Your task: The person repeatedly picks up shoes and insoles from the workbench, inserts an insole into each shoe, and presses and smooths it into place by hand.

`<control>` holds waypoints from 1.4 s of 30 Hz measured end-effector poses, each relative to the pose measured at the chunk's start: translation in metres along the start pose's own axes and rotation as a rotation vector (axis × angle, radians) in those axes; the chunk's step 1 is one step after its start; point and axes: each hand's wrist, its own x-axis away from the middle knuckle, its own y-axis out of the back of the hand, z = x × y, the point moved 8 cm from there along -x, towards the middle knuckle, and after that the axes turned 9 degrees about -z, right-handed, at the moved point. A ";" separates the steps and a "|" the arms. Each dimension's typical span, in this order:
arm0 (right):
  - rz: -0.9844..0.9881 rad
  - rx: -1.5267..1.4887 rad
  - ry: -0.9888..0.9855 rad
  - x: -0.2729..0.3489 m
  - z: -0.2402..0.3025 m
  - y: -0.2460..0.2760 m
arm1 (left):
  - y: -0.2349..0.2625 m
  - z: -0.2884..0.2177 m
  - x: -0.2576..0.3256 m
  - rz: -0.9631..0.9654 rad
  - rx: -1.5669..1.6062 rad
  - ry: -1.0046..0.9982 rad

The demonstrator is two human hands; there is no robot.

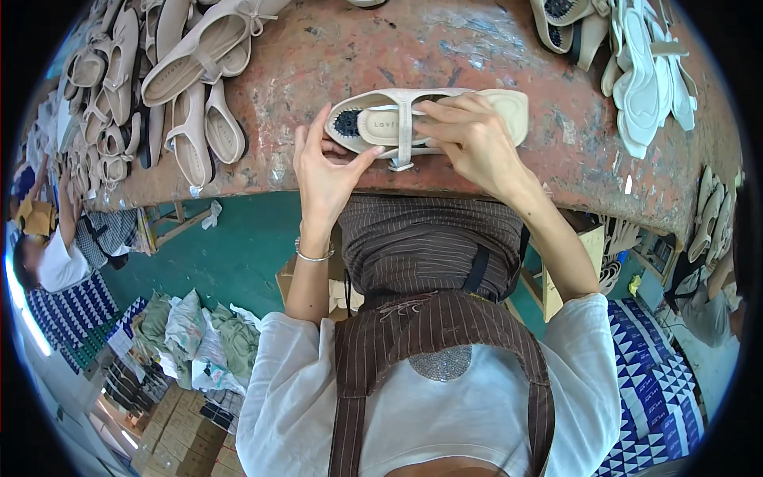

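A beige flat shoe (338,141) with a strap (405,131) across its opening lies sideways on the worktable, heel to the left. Inside it sits a pale insole (385,125) with lettering, passing under the strap; a dark textured patch shows bare at the heel. My left hand (326,171) grips the heel end, fingers on the far rim and thumb on the near side. Just right of the strap, my right hand (477,139) has its bent fingers in the opening, pinching at the insole; its fingertips are partly hidden. A pale square toe (509,111) extends beyond my right hand.
The worn reddish worktable (278,79) curves round in front of me. Many beige shoes (191,71) are heaped at its left. Pale insoles (640,75) and other shoes (560,24) lie at the right. A co-worker (60,254) is at far left.
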 end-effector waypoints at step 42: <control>-0.230 0.410 -0.314 -0.018 -0.013 0.016 | -0.010 -0.003 -0.009 -0.065 -0.112 -0.067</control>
